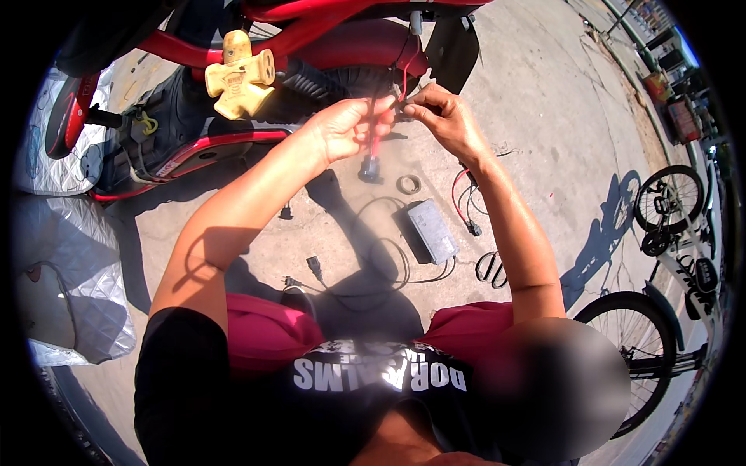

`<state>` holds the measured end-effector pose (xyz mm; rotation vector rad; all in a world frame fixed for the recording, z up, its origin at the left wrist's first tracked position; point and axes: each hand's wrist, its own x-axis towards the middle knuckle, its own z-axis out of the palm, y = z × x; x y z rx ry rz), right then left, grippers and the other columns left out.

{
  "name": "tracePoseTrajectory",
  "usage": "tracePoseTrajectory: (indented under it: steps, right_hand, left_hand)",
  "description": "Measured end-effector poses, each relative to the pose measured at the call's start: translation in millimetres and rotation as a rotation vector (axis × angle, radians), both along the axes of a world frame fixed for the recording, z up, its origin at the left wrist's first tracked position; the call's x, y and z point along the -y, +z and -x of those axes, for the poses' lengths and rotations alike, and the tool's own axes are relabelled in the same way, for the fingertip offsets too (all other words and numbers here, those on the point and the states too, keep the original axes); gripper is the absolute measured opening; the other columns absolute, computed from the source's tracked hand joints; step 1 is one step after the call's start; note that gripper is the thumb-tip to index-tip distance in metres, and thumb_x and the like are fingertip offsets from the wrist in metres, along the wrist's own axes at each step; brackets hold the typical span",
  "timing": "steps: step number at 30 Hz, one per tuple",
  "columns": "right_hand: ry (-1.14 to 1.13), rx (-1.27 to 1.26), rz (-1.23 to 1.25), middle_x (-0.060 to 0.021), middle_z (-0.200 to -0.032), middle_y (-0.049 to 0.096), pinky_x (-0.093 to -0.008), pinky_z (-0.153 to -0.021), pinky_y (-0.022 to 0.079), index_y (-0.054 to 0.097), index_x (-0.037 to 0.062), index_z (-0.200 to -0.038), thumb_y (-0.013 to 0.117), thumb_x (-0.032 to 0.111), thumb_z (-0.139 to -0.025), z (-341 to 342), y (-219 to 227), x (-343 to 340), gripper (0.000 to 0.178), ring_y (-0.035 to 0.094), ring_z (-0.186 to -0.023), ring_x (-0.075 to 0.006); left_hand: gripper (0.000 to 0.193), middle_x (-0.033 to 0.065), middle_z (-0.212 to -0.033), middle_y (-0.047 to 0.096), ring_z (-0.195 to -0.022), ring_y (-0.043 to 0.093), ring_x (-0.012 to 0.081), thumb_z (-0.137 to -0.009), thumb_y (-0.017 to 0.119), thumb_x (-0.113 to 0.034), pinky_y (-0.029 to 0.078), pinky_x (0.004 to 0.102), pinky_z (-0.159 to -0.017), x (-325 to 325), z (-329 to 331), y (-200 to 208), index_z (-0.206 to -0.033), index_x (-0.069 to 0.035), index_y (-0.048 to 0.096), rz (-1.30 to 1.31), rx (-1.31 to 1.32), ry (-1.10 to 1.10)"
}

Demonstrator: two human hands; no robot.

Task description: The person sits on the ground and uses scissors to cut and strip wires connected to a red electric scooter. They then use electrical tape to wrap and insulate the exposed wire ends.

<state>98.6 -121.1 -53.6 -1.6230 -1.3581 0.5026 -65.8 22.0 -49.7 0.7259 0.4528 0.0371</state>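
Note:
Both hands meet at red and black wires (409, 68) that come down from the underside of a red electric scooter (326, 50). My left hand (350, 130) is closed around the wires, and a dark plug connector (371, 169), blurred by motion, hangs below it on a red lead. Close beside it, my right hand (449, 116) pinches the wires between thumb and forefinger. What exactly lies between the fingertips is too small to make out. A yellow cross-shaped piece (239, 76) is on the scooter to the left of my hands.
On the concrete lie a grey charger box (432, 231) with a black cable, a tape roll (409, 184), a plug (314, 268), a red-and-black lead (472, 227) and a black cable coil (490, 269). A bicycle (633, 349) stands at right; a silver quilted cover (85, 287) hangs at left.

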Motion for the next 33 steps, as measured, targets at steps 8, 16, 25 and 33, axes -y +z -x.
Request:
tracePoseTrajectory:
  steps: [8, 16, 25, 33]
  right_hand:
    - [0.052, -0.409, 0.002, 0.0048, -0.069, 0.052, -0.0231, -0.061, 0.037, 0.059, 0.0045, -0.074, 0.069, 0.021, -0.088, 24.0, 31.5, 16.5, 0.024, 0.045, -0.065, -0.0060]
    - [-0.151, -0.707, 0.041, 0.0067, -0.068, 0.049, -0.0221, -0.056, 0.034, 0.068, 0.0063, -0.083, 0.064, 0.030, -0.091, 38.7, 43.2, 1.3, 0.026, 0.042, -0.064, -0.0034]
    - [0.090, -0.472, -0.051, -0.0025, -0.102, 0.057, -0.0274, -0.081, 0.048, 0.054, 0.0023, -0.122, 0.053, 0.007, -0.091, 20.9, 13.2, 6.8, 0.031, 0.059, -0.091, -0.0136]
    - [0.012, -0.192, -0.047, 0.0029, -0.084, 0.050, -0.0246, -0.067, 0.039, 0.064, 0.0010, -0.078, 0.071, 0.022, -0.086, 4.6, 2.5, 7.1, 0.024, 0.045, -0.073, -0.0079]
  left_hand:
    - [0.015, 0.0045, -0.086, 0.066, -0.071, 0.062, 0.0078, -0.089, 0.064, -0.007, 0.047, 0.0180, -0.059, 29.4, 1.4, 10.3, -0.103, -0.001, 0.063, -0.532, 0.170, 0.227]
    - [0.008, 0.0034, -0.077, 0.064, -0.065, 0.058, 0.0054, -0.089, 0.065, -0.008, 0.041, 0.0170, -0.054, 30.0, 6.3, 9.9, -0.092, -0.001, 0.064, -0.608, 0.093, 0.198]
    - [0.018, 0.0026, -0.069, 0.054, -0.053, 0.045, 0.0119, -0.093, 0.059, -0.019, 0.038, 0.0220, -0.050, 13.3, -3.6, 6.8, -0.092, 0.000, 0.060, -0.045, -0.084, 0.082]
    - [0.011, 0.0017, -0.073, 0.056, -0.055, 0.048, 0.0077, -0.091, 0.063, -0.011, 0.037, 0.0182, -0.048, 13.2, 1.0, 5.1, -0.096, -0.002, 0.061, -0.111, -0.024, 0.119]
